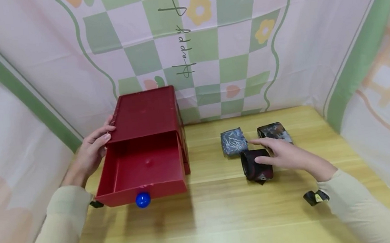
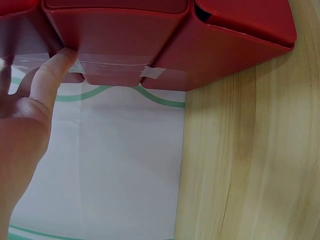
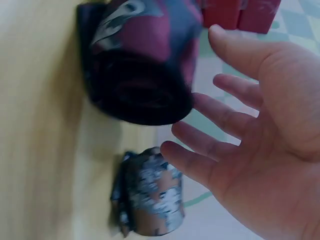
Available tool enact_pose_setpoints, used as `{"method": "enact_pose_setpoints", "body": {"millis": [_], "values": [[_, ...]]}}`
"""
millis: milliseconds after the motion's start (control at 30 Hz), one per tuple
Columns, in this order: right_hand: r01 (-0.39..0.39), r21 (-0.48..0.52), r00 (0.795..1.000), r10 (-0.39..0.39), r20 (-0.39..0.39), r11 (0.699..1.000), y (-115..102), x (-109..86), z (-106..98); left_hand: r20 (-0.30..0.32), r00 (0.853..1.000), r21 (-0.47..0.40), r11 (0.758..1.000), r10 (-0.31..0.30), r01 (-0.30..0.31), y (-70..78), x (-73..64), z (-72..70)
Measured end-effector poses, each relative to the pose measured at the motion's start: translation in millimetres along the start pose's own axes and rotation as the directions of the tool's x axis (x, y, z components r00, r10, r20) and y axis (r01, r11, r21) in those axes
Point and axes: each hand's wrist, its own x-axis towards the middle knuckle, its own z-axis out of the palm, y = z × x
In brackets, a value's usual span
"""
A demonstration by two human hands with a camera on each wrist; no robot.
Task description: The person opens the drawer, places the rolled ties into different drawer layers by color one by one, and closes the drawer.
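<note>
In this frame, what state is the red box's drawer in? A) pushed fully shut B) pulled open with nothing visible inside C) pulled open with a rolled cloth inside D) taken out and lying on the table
B: the drawer of the red box is slid out toward the camera, its floor bare, blue knob in front.

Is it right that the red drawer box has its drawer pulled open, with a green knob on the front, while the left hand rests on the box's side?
Not quite: the knob is blue, not green, as the head view shows. The rest holds: the red drawer box has its drawer pulled open, and the left hand rests on its side.
</note>
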Motion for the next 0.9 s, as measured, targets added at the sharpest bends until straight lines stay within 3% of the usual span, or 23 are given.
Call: {"method": "enact_pose_setpoints", "body": {"millis": [367, 633, 900], "values": [[-0.003, 0.055, 1.000, 0.005, -0.031, 0.999, 19, -0.8, 15, -0.011, 1.000, -0.006, 1.000, 0.022, -0.022, 0.0, 0.1, 2.4], [-0.072, 0.119, 0.997, 0.072, 0.001, 0.990, 22, -2.3, 20, -0.029, 0.999, -0.020, 0.999, 0.031, -0.032, -3.0, 0.4, 2.5], [-0.103, 0.102, 0.995, 0.101, 0.028, 0.989, 23, -2.1, 25, -0.042, 0.999, -0.021, 0.999, 0.032, -0.033, -3.1, 0.1, 3.0]]}}
